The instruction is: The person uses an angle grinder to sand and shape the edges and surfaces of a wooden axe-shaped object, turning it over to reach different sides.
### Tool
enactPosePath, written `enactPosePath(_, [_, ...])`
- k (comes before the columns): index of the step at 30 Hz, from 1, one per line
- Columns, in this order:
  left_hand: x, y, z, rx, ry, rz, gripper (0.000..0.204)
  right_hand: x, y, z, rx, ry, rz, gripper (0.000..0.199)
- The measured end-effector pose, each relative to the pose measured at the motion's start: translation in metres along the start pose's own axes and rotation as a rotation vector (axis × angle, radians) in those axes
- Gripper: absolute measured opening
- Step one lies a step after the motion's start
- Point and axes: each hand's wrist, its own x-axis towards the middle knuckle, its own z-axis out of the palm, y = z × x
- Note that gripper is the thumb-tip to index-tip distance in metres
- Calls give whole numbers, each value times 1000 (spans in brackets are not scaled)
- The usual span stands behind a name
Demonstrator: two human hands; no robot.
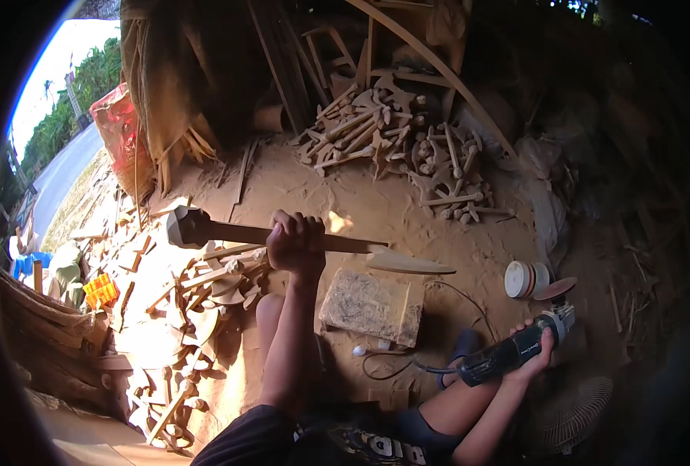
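Note:
My left hand (297, 242) is closed around the shaft of a long carved wooden piece (239, 233), held roughly level. It has a dark faceted knob at its left end and a pale, leaf-shaped flat end at the right. My right hand (541, 356) grips a dark green angle grinder (508, 353) low on the right, its reddish disc (556, 288) pointing up and away from me. The disc is apart from the wood. Whether it spins I cannot tell. Below the wooden piece, a worn rectangular block (370, 304) lies on the ground between my legs.
Piles of cut wooden pieces lie at the back (360, 128) and left (213, 283). A white round tub (522, 279) stands near the disc. The grinder's cord (430, 365) loops beside the block. A wire fan guard (582, 412) is at lower right.

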Motion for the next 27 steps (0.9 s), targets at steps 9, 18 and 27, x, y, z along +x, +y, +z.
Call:
enactPosePath(9, [12,122,-10,217,-53,316,23,1,27,25,-123,-58,3,43])
enactPosePath(18, [-91,293,-45,1795,360,-72,21,11,16,12,-238,-170,82,45])
enactPosePath(27, [-313,543,-63,2969,-245,-735,24,1,45,37,-397,-141,-13,38])
